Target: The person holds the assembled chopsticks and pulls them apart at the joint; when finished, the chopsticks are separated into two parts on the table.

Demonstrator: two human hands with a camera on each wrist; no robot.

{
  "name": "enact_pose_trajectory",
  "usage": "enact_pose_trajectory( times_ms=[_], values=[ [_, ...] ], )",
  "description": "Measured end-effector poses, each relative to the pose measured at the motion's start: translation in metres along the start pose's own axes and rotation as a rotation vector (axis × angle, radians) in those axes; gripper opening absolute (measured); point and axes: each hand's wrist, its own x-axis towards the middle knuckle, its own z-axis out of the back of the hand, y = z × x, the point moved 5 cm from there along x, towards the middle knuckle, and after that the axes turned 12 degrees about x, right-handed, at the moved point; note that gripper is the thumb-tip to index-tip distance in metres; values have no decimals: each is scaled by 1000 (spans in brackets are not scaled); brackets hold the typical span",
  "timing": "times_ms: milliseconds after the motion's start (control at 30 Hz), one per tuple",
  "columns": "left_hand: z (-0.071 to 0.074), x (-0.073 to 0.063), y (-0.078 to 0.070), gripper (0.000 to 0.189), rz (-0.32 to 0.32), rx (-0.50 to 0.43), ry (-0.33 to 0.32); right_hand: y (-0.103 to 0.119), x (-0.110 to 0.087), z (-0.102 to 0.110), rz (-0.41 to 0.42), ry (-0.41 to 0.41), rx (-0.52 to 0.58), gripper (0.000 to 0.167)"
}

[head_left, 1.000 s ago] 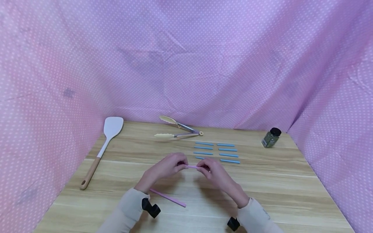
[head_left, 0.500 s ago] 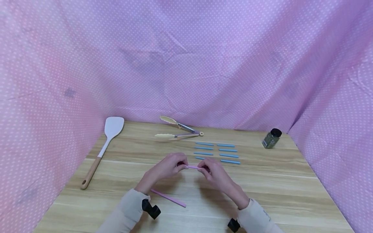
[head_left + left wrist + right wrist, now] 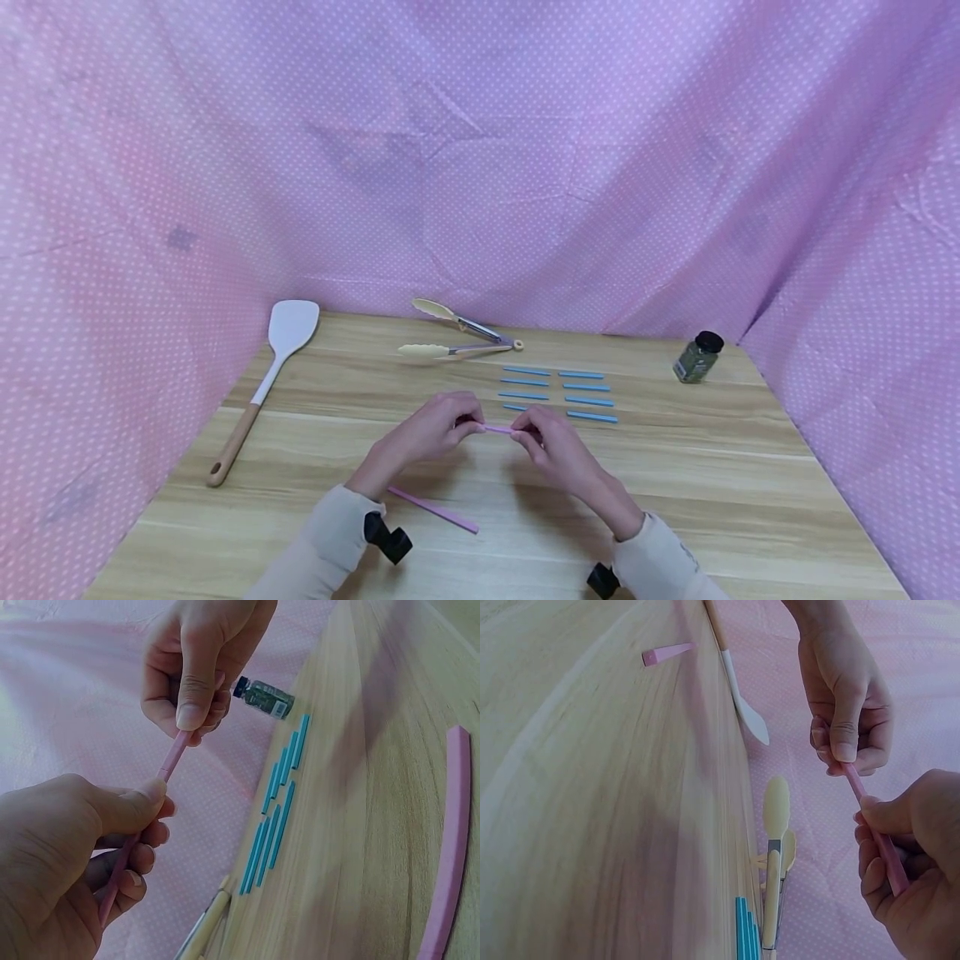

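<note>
Between both hands a thin pink strip (image 3: pixel 497 429) is stretched in the air above the table. My left hand (image 3: pixel 438 427) pinches one part of it between thumb and fingers, and its end runs back along the palm in the left wrist view. My right hand (image 3: pixel 557 446) pinches the other part the same way. A short length shows bare between the thumbs, with a faint line across the strip (image 3: pixel 173 756) close to the left thumb. A second pink strip (image 3: pixel 438 512) lies on the table beside the left forearm. Beyond the hands, several blue sticks (image 3: pixel 590 400) lie in two columns.
A white spatula (image 3: pixel 292 329) with a wooden handle lies at the left. Spread tongs (image 3: pixel 480 327) with cream tips lie at the back. A small black-lidded jar (image 3: pixel 696 358) stands at the back right. Pink dotted cloth (image 3: pixel 525 167) hangs around the wooden table (image 3: pixel 720 500).
The right hand has shifted very slightly to the right, so a little more of the pink strip shows between the hands. The rest looks the same.
</note>
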Motion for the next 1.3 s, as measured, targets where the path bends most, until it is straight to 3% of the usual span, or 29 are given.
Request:
enact_pose_trajectory(
  times_ms=[333,733,1300],
  values=[
    [3,1,0,6,12,-17,3,-2,0,1,4,-11,-7,5],
    [9,3,-3,5,-42,-37,-46,-1,0,5,14,-15,-9,5],
    [12,2,1,6,-62,-56,-93,4,3,14,54,3,-26,5]
  ],
)
